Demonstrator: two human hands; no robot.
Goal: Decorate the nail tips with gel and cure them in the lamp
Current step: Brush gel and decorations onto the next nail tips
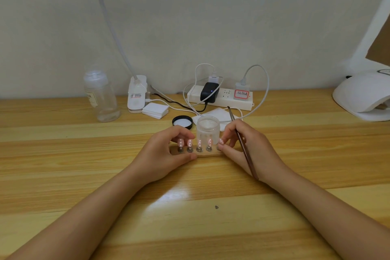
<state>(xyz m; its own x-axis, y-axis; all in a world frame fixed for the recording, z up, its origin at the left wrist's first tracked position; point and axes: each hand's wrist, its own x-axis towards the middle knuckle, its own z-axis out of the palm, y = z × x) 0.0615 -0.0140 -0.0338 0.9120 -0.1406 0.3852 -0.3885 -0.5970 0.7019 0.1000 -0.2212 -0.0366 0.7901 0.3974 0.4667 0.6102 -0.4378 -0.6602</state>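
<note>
Here, the nail-tip stand [197,152] between both hands, left fingers [191,156] pinching it, right fingers [226,142] curled round a brush [245,150].

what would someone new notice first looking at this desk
Probably the two hands meeting mid-table over a small wooden holder with a row of pink nail tips on stands. The left hand grips its left end, and the right hand pinches the rightmost tip with a thin brush tucked in its fingers. Just behind stands an open clear jar, and the white curing lamp sits at the far right edge.
</note>
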